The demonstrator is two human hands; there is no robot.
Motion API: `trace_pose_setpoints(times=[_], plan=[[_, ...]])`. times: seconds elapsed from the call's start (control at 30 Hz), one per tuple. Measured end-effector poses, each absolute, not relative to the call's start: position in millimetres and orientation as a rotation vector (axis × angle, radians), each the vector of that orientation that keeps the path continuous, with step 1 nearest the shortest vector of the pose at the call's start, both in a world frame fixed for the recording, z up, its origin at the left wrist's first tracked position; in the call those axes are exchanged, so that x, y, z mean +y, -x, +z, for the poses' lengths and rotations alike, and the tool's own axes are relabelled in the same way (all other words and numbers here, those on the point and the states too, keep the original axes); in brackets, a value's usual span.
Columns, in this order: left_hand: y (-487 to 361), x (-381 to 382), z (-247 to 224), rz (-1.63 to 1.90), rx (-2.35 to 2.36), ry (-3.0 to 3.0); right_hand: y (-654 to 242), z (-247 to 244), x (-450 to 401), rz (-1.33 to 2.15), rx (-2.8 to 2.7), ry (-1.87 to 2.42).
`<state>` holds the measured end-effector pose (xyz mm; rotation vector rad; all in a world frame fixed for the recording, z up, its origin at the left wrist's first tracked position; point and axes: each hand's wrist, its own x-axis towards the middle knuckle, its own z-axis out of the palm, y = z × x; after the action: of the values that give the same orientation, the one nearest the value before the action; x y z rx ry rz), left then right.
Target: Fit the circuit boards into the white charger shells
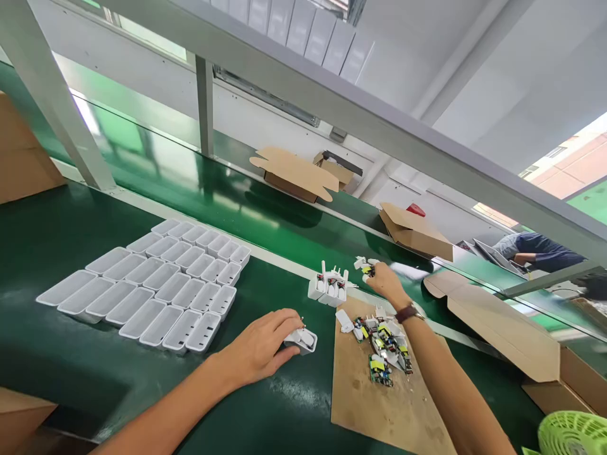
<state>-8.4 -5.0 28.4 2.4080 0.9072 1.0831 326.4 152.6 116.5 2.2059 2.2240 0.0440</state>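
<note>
Gripping a small white rectangular plastic housing (309,342) with white parts inside, the left hand (265,346) is positioned over the dark-green surface (284,417). The right hand (386,284), well apart, is clamped on a small white, yellow and black electronic assembly (365,266) beyond the brown cardboard sheet (353,404). The assembly lies right of the housing and farther out; the housing's long axis appears roughly left to right, partly hidden by fingers. Between the 2 hands: clustered white filled housings (327,291). On the sheet: piled green circuit boards with yellow-wrapped components (379,366). Left: rows of white plastic shells (147,309). No brand, label or writing legible.
</note>
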Motion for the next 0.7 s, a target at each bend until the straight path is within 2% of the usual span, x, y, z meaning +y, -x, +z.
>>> trace_pose_setpoints(times=[0.17,0.3,0.5,0.7], plan=[[7,-8,25,1.109,0.984,-2.383,-366,129,69,-0.021,2.189,-2.225],[4,-8,23,1.079,1.043,-2.356,-388,116,-5,-0.042,2.451,-2.084],[4,-8,23,0.974,1.046,-2.309,-340,108,-48,0.232,2.842,-1.878],[7,-5,15,0.982,1.060,-2.127,-241,78,-41,-0.338,3.155,-1.537]])
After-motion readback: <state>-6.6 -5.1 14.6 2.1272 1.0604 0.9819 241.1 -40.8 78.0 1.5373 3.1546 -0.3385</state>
